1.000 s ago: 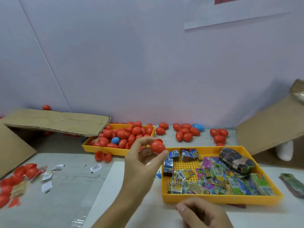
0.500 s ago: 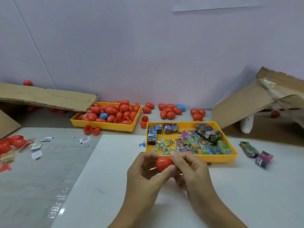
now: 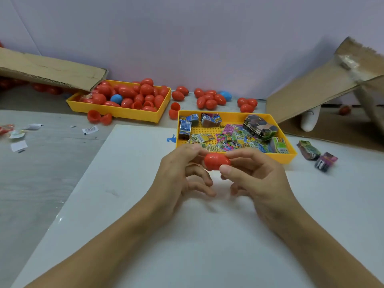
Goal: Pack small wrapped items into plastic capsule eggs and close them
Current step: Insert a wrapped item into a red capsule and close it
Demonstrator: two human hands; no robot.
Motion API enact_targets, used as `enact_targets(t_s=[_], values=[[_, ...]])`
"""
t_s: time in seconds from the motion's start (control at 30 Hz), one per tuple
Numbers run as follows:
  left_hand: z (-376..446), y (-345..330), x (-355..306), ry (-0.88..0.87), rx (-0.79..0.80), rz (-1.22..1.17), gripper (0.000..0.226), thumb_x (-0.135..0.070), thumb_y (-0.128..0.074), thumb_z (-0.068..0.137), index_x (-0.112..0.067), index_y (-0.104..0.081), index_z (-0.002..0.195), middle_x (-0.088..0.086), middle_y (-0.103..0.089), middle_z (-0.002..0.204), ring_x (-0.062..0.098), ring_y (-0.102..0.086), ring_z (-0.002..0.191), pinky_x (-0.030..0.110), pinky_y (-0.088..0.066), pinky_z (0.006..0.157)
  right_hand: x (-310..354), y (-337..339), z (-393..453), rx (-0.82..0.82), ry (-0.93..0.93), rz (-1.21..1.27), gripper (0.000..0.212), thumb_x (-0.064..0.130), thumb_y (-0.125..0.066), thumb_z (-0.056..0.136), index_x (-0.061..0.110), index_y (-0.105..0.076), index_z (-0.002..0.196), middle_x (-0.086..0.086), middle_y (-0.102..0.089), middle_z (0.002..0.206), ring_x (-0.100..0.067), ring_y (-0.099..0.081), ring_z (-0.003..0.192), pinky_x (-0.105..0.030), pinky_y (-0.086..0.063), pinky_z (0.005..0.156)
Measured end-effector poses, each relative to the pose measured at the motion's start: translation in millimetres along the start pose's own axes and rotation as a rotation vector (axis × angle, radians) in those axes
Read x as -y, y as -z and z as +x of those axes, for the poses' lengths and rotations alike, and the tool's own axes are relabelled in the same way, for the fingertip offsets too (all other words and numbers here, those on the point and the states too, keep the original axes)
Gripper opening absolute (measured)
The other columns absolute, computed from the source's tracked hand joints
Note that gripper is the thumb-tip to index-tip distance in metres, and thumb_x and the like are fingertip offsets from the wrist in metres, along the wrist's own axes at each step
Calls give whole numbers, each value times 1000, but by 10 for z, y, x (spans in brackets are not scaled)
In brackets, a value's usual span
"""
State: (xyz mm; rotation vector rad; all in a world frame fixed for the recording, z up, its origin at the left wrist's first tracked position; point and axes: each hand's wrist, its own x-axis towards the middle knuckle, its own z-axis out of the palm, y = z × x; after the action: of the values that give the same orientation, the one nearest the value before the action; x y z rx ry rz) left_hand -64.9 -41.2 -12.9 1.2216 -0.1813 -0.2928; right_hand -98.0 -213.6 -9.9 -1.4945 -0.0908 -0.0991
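Observation:
A red capsule egg [image 3: 216, 161] lies sideways between both hands, just above the white board [image 3: 128, 183]. My left hand [image 3: 178, 179] pinches its left end with thumb and forefinger. My right hand [image 3: 255, 179] pinches its right end the same way. The egg looks closed. Right behind the hands stands a yellow tray [image 3: 289, 156] full of small wrapped items [image 3: 230, 140]. Farther back left, another yellow tray [image 3: 124, 113] holds several red eggs and one blue egg [image 3: 116, 99].
Loose red eggs [image 3: 208, 99] and a blue one lie by the wall. Open red halves [image 3: 99, 117] sit before the left tray. Two small packs [image 3: 316, 155] lie right of the item tray. Cardboard flaps [image 3: 49, 69] flank both sides; paper scraps [image 3: 18, 145] lie left.
My left hand brought the red egg down from in front of the trays to the board. My right hand came up and took hold of its other end.

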Motion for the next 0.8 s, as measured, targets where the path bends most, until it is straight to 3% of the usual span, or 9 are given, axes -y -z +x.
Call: enact_targets(t_s=[0.1,0.23,0.33,0.43,0.5,0.57,0.63,0.7,0.8], values=[[31,-22,39,7,-46,34,49,-46,-65,88,2,-64,94,13,-60,72,22,-60,57,35,-56,53,-24,37,56,31,40,-16,25,14,-84,69,24,-73,89,-5,-75,89,-17,-68,75,-26,-52,52],[27,8,83,-71,-69,72,22,-33,-69,82,-11,-69,87,11,-63,67,23,-64,57,34,-58,56,-49,27,104,56,43,-13,23,13,-80,72,28,-73,88,-5,-75,91,-17,-68,75,-28,-54,53],[25,19,87,-146,-44,40,10,-19,-71,85,-13,-73,93,11,-69,79,23,-69,70,34,-59,66,-4,13,105,34,-25,20,10,30,-73,82,25,-73,90,-4,-73,86,-17,-67,70,-30,-50,46],[10,-7,105,-213,-26,56,17,-11,-69,82,-18,-76,96,9,-73,92,26,-73,85,32,-58,75,18,17,113,-16,-88,-37,32,47,-66,88,15,-71,83,-6,-69,72,-15,-59,55,-25,-41,37],[2,-11,129,-248,-11,76,23,-7,-70,80,-19,-75,98,11,-73,100,28,-72,93,32,-58,80,19,16,107,-22,-72,-80,33,43,-64,90,13,-70,76,-6,-66,65,-15,-55,50,-23,-39,35],[6,-1,141,-259,-1,82,28,-4,-69,79,-18,-72,104,12,-72,107,30,-70,100,35,-57,83,18,25,94,-22,-24,-62,27,35,-66,86,10,-72,82,-7,-67,65,-17,-58,50,-25,-41,37],[13,8,133,-226,-15,74,28,-6,-67,80,-14,-69,107,12,-72,104,29,-71,94,36,-58,79,22,37,88,-12,28,-41,23,29,-69,83,10,-74,95,-8,-71,72,-18,-63,56,-25,-45,40],[20,1,100,-150,-39,55,21,-15,-63,84,-9,-68,103,15,-70,89,26,-70,76,36,-58,68,22,34,87,3,50,-29,27,23,-72,80,12,-74,106,-7,-74,80,-17,-66,62,-26,-48,43],[28,-19,68,-44,-49,49,33,-36,-60,88,-5,-66,98,14,-62,75,24,-64,61,36,-57,56,-16,24,88,32,54,-42,31,12,-76,80,16,-73,111,-3,-75,89,-15,-69,71,-26,-52,47]])
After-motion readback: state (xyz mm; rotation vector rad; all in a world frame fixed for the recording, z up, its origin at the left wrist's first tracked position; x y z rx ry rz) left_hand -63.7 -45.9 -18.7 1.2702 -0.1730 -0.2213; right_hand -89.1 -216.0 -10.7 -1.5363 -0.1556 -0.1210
